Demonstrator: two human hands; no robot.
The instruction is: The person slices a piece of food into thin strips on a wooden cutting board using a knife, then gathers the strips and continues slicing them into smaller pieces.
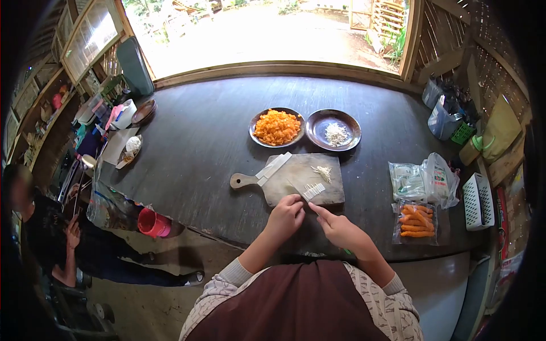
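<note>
A wooden cutting board (298, 165) with a handle lies before me on the dark table. At its near edge, my right hand (343, 230) grips a knife (299, 190), whose thin blade points away to the left over the board. Close beside it, my left hand (286, 217) has its fingers curled at the edge; whatever they hold is hidden. Thin white cut pieces (314, 191) lie right by the blade. Farther back are a small heap of fine white sticks (322, 173) and, on the left, long white strips (274, 169).
Behind the board stand a plate of chopped orange food (277, 127) and a plate with white shreds (335, 135). Bagged carrots (416, 220), plastic bags (426, 181) and a white basket (478, 202) are at right. Another person (62, 233) stands at left, near a red bucket (153, 223).
</note>
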